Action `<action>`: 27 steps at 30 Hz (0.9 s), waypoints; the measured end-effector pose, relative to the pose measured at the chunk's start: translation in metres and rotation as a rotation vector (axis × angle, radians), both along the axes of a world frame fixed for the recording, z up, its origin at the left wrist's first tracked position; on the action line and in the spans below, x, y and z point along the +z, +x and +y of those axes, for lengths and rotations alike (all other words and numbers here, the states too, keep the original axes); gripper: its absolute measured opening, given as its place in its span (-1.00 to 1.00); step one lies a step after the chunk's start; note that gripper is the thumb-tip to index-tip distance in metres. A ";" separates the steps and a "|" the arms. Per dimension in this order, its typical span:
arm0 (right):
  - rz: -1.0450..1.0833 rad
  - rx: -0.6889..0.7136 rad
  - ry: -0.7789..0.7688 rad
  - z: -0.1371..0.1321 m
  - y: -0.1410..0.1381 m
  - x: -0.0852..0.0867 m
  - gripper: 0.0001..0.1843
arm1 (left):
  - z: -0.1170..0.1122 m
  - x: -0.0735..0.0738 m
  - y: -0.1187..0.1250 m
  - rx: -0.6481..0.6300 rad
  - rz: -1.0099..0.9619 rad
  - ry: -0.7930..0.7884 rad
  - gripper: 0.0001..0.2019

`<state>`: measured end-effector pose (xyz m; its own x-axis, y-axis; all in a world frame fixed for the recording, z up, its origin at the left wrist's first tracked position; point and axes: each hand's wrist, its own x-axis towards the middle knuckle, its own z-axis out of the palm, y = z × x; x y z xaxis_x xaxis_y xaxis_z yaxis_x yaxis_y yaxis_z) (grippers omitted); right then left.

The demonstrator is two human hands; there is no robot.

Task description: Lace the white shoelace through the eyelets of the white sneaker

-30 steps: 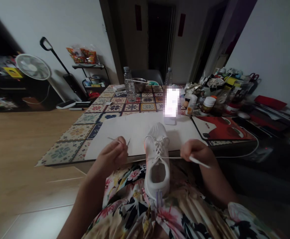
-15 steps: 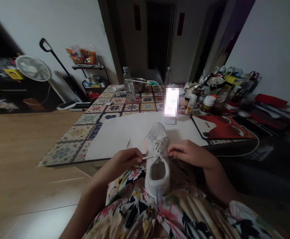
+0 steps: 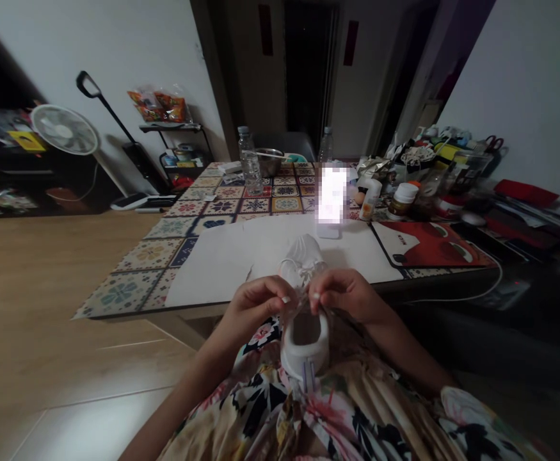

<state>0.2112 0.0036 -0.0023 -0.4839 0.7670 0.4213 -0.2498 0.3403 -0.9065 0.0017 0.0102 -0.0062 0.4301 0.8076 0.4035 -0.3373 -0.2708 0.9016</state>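
A white lace-up sneaker (image 3: 307, 346) points away from me, its heel at my lap and its toe over the white sheet (image 3: 222, 259) on the table edge. My left hand (image 3: 263, 299) is closed in a pinch on a shoelace at the left of the shoe's opening. Close by on the right, my right hand (image 3: 340, 293) also pinches a shoelace, above the tongue. Both hands cover much of the lacing, and the laces between the fingers are hard to make out.
A bright phone (image 3: 332, 195) stands beyond the shoe. Bottles (image 3: 403, 200) and clutter crowd the table's right side, near a red tablet case (image 3: 433, 243). A clear water bottle (image 3: 249, 163) and a metal bowl (image 3: 270, 163) stand farther back.
Both hands have moved inward from the shoe's sides and now meet over its lacing. The lace that was stretched out to the left is no longer pulled straight. The shoe has barely moved.
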 end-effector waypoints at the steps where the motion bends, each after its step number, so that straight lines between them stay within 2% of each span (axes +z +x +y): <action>1: -0.019 -0.089 0.014 -0.002 -0.006 0.000 -0.68 | -0.001 0.000 0.004 0.018 0.017 0.036 -0.77; 4: -0.109 -0.346 0.235 -0.010 -0.015 0.003 -0.82 | -0.002 0.002 0.012 0.075 0.066 0.119 -0.77; 7: -0.195 -0.486 0.466 -0.019 -0.018 0.006 -0.91 | -0.004 0.002 0.018 0.103 -0.013 0.021 -0.82; 9: -0.248 -0.522 0.480 -0.024 -0.018 0.005 -0.92 | -0.005 0.001 0.020 0.086 -0.056 -0.069 -0.73; 11: -0.282 -0.514 0.430 -0.023 -0.016 0.004 -0.91 | -0.006 0.002 0.021 0.092 -0.013 -0.065 -0.72; 14: -0.386 -0.493 0.430 -0.001 -0.008 0.009 -0.84 | -0.007 0.004 0.020 0.180 0.076 -0.021 -0.79; 17: -0.594 -0.657 0.518 0.039 0.005 0.023 -0.81 | -0.008 0.003 0.021 0.204 0.075 -0.120 -0.77; 21: -0.671 -0.720 0.534 0.083 0.020 0.039 -0.64 | -0.009 0.000 0.024 0.176 0.035 -0.176 -0.74; 27: -0.733 -0.778 0.552 0.094 0.022 0.038 -0.65 | -0.009 -0.004 0.025 0.130 0.004 -0.194 -0.74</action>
<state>0.2332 0.0981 0.0356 -0.2332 0.7628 0.6032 0.7086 0.5581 -0.4318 0.0264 0.0015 -0.0103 0.3186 0.9187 0.2335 -0.3075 -0.1329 0.9422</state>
